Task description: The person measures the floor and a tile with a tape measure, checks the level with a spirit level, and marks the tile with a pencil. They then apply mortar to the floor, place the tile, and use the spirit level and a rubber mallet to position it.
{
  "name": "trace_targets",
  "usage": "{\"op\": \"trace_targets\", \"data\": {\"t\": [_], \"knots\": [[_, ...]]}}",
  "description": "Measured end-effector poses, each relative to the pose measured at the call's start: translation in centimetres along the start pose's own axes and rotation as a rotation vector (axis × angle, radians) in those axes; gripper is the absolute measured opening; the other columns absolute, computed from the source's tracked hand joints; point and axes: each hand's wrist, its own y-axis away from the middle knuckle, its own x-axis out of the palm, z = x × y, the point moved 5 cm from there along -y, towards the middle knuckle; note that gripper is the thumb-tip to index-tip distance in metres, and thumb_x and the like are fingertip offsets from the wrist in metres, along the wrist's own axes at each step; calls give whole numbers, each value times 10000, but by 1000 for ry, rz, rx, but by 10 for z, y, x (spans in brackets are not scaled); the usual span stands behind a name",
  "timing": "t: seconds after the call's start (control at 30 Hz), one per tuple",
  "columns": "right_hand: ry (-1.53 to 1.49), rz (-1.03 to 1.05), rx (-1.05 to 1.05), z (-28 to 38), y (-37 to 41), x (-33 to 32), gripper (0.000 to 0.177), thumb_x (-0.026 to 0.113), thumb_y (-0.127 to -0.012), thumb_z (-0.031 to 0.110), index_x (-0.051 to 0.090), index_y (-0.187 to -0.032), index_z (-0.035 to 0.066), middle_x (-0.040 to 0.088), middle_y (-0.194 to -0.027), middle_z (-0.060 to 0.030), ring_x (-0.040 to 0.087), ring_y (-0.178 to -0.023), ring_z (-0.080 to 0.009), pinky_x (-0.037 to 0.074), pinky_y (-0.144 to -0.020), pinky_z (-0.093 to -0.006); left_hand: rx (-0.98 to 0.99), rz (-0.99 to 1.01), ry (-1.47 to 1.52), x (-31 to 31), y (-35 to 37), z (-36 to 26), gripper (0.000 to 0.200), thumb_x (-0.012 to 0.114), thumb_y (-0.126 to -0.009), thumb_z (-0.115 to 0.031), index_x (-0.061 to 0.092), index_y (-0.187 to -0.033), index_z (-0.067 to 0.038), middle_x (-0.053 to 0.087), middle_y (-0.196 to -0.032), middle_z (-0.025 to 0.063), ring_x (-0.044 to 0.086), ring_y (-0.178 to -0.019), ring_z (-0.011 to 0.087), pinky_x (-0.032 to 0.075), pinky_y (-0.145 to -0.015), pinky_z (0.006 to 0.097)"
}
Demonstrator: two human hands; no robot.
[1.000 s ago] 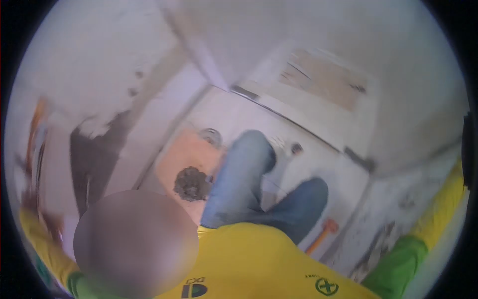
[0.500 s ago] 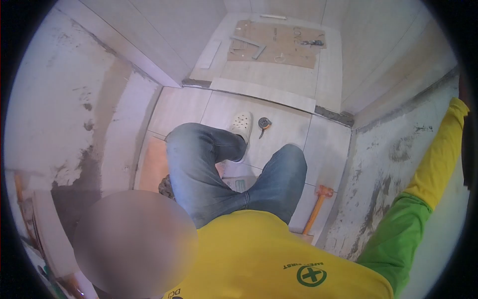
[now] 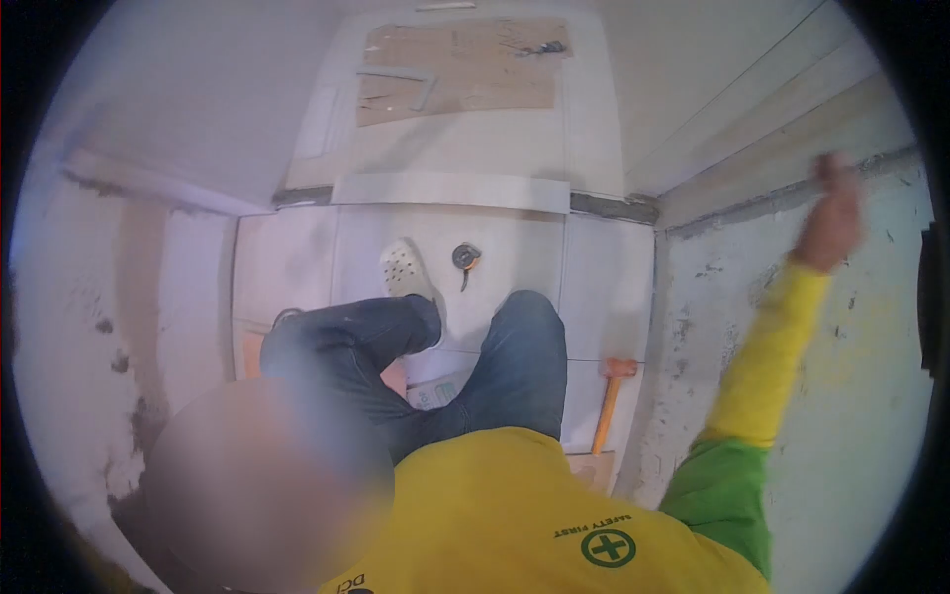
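Note:
My right hand (image 3: 831,220) is raised at the right, over the rough plastered wall (image 3: 698,327). Its fingers point away from me, slightly blurred, and nothing shows in them. The arm wears a yellow and green sleeve (image 3: 772,356). My left hand is out of view, and a blurred patch covers the lower left. On the floor tiles by my light clog (image 3: 404,269) lies a small tape measure (image 3: 463,256). A hammer (image 3: 608,401) with an orange handle rests on the floor right of my leg.
Beyond a pale tile strip (image 3: 450,190) lies a cardboard sheet (image 3: 475,84) holding a grey L-shaped piece (image 3: 426,89) and a small dark object (image 3: 542,49). Walls stand close on both sides. A printed packet (image 3: 432,392) lies between my legs.
My right hand, hidden at the right edge before, has come into view as the arm swung inward. The whole view has shifted, so the floor sits further left.

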Motion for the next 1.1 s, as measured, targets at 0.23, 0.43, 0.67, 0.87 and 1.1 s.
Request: {"op": "trace_targets", "data": {"t": [0.23, 0.43, 0.67, 0.87, 1.1], "knots": [[-108, 1203, 521, 53, 400, 182, 679, 622, -843, 519, 548, -1286, 10, 582, -1253, -205, 523, -1204, -357, 394, -1047, -384, 435, 182, 491, 344, -204, -78, 466, 622, -635, 37, 598, -1100, 10, 642, -1015, 187, 645, -916, 338, 526, -828, 361], [380, 1531, 201, 109, 445, 231, 723, 608, -809, 571, 493, -1361, 118, 501, -1362, -155, 419, -1304, -341, 307, -1053, -591, 560, 358, 640, 484, -291, -191, 456, 636, -667, -69, 631, -1120, -12, 658, -1043, 201, 621, -937, 376, 502, -858, 413], [494, 1803, 415, 81, 458, 276, 639, 524, -854, 575, 536, -1311, 128, 516, -1336, -134, 441, -1280, -328, 313, -1028, -594, 634, 414, 711, 565, -327, -277, 463, 607, -749, -154, 602, -1200, -52, 673, -1022, 187, 637, -890, 376, 493, -859, 459], [493, 1880, 480, 80, 447, 280, 615, 478, -878, 578, 553, -1294, 132, 519, -1351, -110, 453, -1279, -323, 346, -1028, -560, 740, 371, 748, 600, -327, -324, 423, 543, -794, -175, 598, -1203, -82, 673, -1023, 166, 631, -925, 360, 496, -848, 471], [476, 1807, 489, 75, 450, 279, 577, 487, -886, 546, 568, -1297, 149, 515, -1382, -98, 453, -1283, -315, 351, -1052, -509, 748, 510, 646, 620, -326, -339, 461, 578, -762, -135, 587, -1221, -101, 670, -1014, 168, 625, -904, 386, 482, -835, 502]]}}
